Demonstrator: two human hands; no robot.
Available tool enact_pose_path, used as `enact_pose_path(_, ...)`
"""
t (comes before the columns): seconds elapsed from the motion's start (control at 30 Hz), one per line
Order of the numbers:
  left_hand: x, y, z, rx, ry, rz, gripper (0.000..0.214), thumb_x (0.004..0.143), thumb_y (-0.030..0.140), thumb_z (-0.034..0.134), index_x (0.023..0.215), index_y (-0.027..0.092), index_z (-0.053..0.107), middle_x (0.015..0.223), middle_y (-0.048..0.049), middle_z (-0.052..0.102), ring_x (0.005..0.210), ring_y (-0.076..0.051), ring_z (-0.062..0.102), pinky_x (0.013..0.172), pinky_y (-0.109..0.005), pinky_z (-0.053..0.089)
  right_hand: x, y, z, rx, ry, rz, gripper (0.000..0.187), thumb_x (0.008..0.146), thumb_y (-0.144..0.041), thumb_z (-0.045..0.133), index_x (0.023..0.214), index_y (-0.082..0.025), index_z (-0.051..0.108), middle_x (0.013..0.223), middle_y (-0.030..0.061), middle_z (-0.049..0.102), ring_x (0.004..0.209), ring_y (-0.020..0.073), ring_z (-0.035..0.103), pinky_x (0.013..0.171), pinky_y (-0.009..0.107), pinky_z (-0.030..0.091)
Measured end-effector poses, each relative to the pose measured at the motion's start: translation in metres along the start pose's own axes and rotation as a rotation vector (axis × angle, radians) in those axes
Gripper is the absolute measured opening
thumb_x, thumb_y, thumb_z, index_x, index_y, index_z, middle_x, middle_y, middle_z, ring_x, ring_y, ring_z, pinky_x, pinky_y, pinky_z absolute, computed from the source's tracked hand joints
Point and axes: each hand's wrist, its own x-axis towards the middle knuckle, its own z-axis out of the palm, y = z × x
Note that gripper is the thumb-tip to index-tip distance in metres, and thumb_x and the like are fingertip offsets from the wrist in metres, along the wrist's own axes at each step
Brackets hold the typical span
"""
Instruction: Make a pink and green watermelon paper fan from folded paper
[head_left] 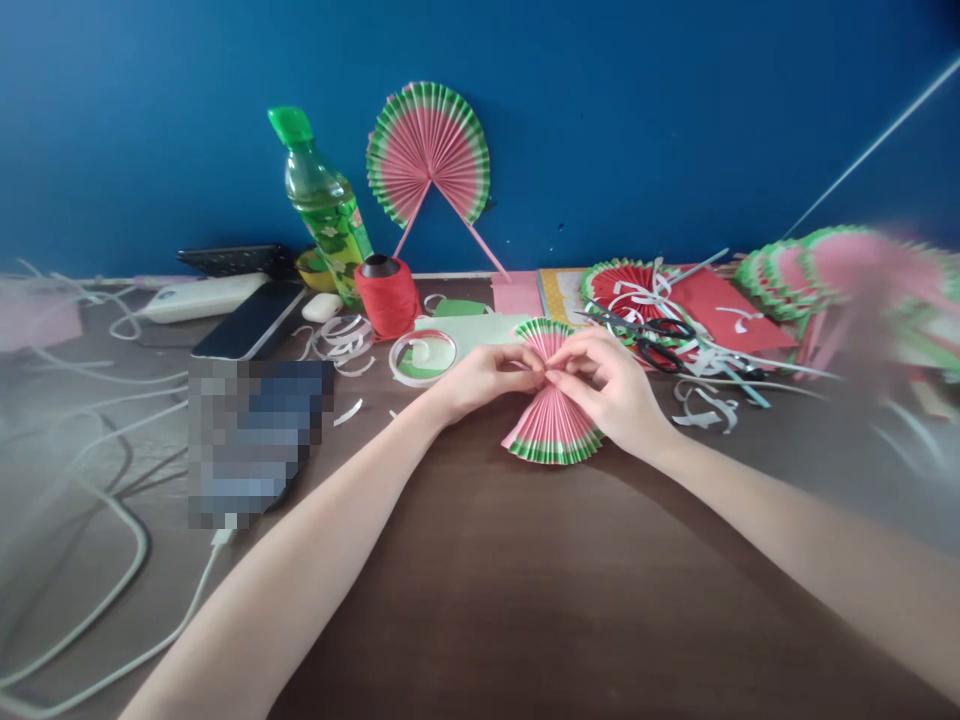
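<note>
A pleated paper fan [556, 428], pink with a green and white edge, is spread like a bow tie above the brown table. My left hand [496, 378] pinches its narrow middle from the left. From the right, my right hand [604, 380] pinches the same middle, with thumb and fingertips meeting those of the left. Whatever lies between the fingertips is hidden. One pleated half opens toward me; the other points away, partly covered by my fingers.
A finished round fan [429, 150] leans on the blue wall beside a green bottle [324, 205]. Red thread spool [387, 300], tape roll [422, 357] and black scissors [660, 340] lie behind my hands. Left are a cabled phone [259, 440] and a dark phone [249, 320]; right, stacked fans [847, 265].
</note>
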Motion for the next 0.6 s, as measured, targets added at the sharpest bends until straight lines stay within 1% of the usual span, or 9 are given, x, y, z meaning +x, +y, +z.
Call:
enact_pose_path(0.17,0.0005,-0.0009,-0.0026,0.054,-0.032,0.019,0.017,0.069,0.027,0.068,0.077,0.013,0.062,0.078,0.0003,0.061,0.074,-0.009,0.055,0.079,-0.027,0.040,0.0000,-0.0013,-0.0005,0.027,-0.008,-0.013,0.004,0.079,-0.019,0.058,0.082,-0.021,0.057,0.090,0.0031,0.049,0.074,0.0130,0.054,0.066,0.031,0.052)
enact_pose_path(0.3,0.0012,-0.0019,-0.0034,0.066,-0.032,0.021,0.018,0.069,0.028,0.068,0.078,0.013,0.063,0.078,-0.0002,0.061,0.075,-0.010,0.055,0.080,-0.028,0.039,0.0001,-0.0009,-0.0006,0.031,-0.015,-0.017,0.004,0.079,-0.019,0.059,0.082,-0.021,0.057,0.090,0.0029,0.050,0.075,0.0134,0.054,0.067,0.032,0.052)
enact_pose_path(0.6,0.0016,-0.0023,-0.0028,0.041,-0.030,0.007,0.014,0.071,0.026,0.066,0.076,0.013,0.064,0.078,0.0006,0.061,0.074,-0.009,0.055,0.080,-0.027,0.040,0.0007,0.0011,-0.0002,0.068,-0.021,-0.031,0.008,0.077,-0.017,0.061,0.083,-0.022,0.058,0.090,0.0023,0.049,0.073,0.0122,0.053,0.067,0.031,0.051)
